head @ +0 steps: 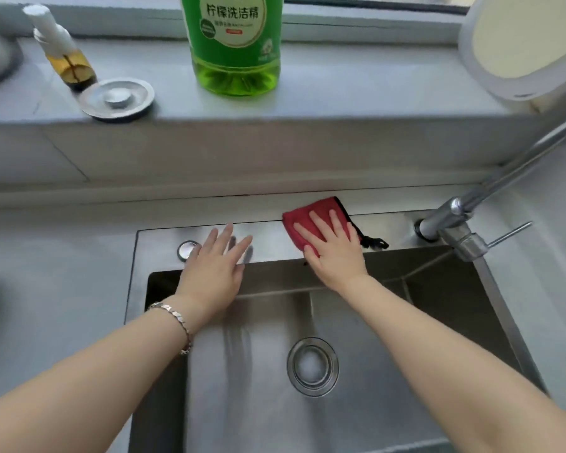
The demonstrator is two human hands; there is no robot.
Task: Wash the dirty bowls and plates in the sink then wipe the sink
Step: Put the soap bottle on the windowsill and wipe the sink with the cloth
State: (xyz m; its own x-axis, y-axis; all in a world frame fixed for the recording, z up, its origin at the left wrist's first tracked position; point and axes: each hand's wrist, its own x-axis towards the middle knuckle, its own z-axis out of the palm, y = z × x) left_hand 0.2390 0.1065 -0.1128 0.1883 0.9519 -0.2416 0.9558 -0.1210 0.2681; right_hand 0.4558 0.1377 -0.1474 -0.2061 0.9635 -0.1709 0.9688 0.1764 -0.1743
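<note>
A steel sink [268, 238] fills the lower middle of the view, with a round drain [312, 366] in its basin. My right hand [332, 248] presses flat with straight fingers on a red cloth [303, 215] lying on the sink's back ledge. My left hand [214, 263] rests flat on the same ledge, fingers spread, beside a round steel button [186, 249]. No bowl or plate lies in the basin.
A steel tap [455, 220] stands at the back right, its spout reaching up and right. On the sill stand a green detergent bottle [234, 44], a steel drain stopper [116, 98] and a small pump bottle [62, 49]. A white round object [520, 44] sits at the top right.
</note>
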